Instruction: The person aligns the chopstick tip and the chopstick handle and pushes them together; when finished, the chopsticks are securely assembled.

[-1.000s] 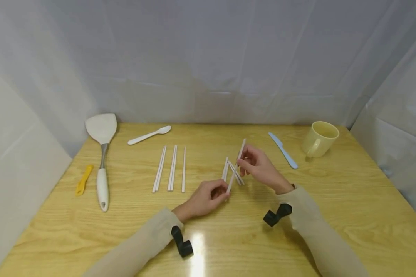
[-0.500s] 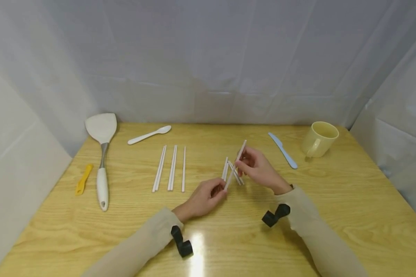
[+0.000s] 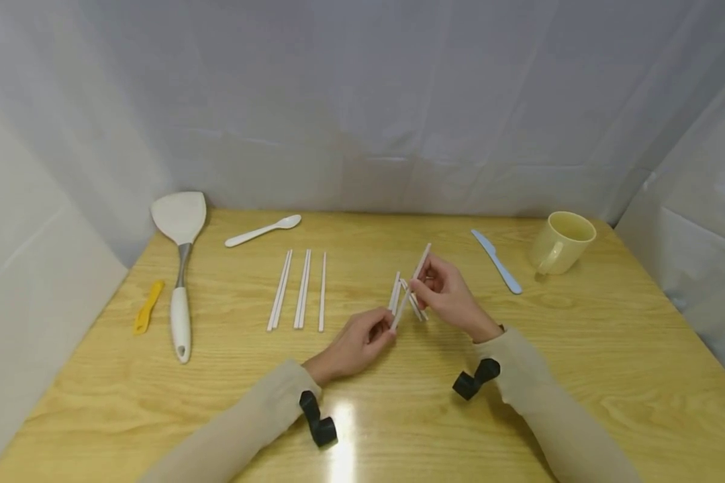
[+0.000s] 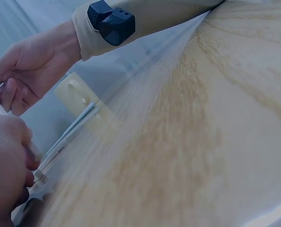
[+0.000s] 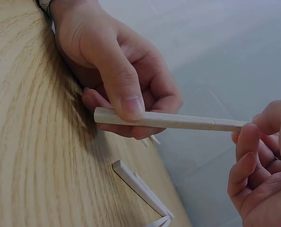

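Observation:
A single pale chopstick (image 3: pixel 403 304) slants between my two hands, lifted off the table. My left hand (image 3: pixel 354 342) pinches its lower, thicker end, thumb on top, as the right wrist view shows on the chopstick (image 5: pixel 187 122). Nearer its upper end, my right hand (image 3: pixel 450 293) holds it between thumb and fingers. Behind and below the hands lie more chopsticks: one pair (image 3: pixel 395 292) partly covered by the left hand, and a crossing pair (image 3: pixel 421 314) leaning the other way. Left of them, side by side, are a pair (image 3: pixel 280 290), another pair (image 3: pixel 303 290) and a lone chopstick (image 3: pixel 323 292).
At the left lie a white-headed spatula (image 3: pixel 181 322), a small yellow tool (image 3: pixel 148 307) and a white spoon (image 3: pixel 262 231). A light blue knife (image 3: pixel 497 261) and a yellow mug (image 3: pixel 563 243) are at the right. Pale cloth (image 3: pixel 362 107) hangs behind the wooden table (image 3: pixel 435 422).
Both hands keep their hold on the chopstick. Its lower end and the left hand have shifted slightly left, and the right hand has come a little down. The head view has tilted slightly.

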`<action>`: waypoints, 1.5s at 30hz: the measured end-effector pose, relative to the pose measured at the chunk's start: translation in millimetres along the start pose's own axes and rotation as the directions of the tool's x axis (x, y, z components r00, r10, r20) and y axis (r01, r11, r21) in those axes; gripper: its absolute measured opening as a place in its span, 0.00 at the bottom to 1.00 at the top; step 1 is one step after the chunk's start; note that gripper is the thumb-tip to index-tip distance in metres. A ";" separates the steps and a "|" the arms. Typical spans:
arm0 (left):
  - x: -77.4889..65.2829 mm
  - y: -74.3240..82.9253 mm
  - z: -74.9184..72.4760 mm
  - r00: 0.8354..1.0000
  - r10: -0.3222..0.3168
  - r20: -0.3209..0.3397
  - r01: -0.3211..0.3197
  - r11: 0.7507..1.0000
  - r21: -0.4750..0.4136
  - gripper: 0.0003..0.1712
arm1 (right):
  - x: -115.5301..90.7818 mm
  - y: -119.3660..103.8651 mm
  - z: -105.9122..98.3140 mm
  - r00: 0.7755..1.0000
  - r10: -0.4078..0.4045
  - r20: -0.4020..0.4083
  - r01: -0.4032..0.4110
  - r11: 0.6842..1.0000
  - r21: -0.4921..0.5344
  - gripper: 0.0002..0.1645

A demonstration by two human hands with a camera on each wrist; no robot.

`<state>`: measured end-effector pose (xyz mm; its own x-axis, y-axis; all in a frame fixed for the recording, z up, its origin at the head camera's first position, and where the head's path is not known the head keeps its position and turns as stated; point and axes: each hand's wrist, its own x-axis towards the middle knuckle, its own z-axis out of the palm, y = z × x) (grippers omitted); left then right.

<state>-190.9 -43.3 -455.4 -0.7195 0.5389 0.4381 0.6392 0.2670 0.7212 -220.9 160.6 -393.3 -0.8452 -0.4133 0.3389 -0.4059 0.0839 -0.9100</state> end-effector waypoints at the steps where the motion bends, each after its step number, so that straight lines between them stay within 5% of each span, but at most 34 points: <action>1: 0.2 0.3 -0.3 1.000 -0.004 0.002 0.004 1.000 -0.002 0.02 | 0.3 0.1 -0.4 1.000 0.001 -0.001 -0.001 1.000 -0.003 0.04; 10: 3.7 3.5 -0.9 1.000 0.028 0.009 -0.028 0.999 -0.042 0.04 | 1.8 -0.7 -2.2 1.000 -0.008 0.024 0.009 0.999 -0.046 0.03; 17: 3.1 3.2 0.5 0.997 0.065 -0.051 -0.070 0.992 -0.109 0.40 | -2.6 1.8 3.5 0.998 0.020 0.060 -0.016 0.998 -0.056 0.03; 20: 2.9 6.0 -0.6 0.995 0.074 -0.067 -0.082 0.988 -0.130 0.47 | -2.5 0.0 4.7 0.997 0.031 0.066 -0.028 0.999 -0.045 0.03; 36: -1.7 4.0 -1.0 0.991 0.109 -0.081 -0.119 0.984 -0.131 0.46 | -3.4 -0.7 0.6 0.987 0.116 0.108 -0.113 0.993 -0.033 0.08; 45: -1.6 3.6 -2.5 0.993 0.104 -0.059 -0.111 0.986 -0.124 0.42 | -0.8 3.7 -3.6 0.991 0.099 0.094 -0.090 0.991 -0.104 0.13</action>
<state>-188.1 -45.2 -452.2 -0.6639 0.5156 0.5416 0.6763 0.1050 0.7291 -222.9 164.5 -396.0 -0.8450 -0.4861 0.2229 -0.3625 0.2143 -0.9070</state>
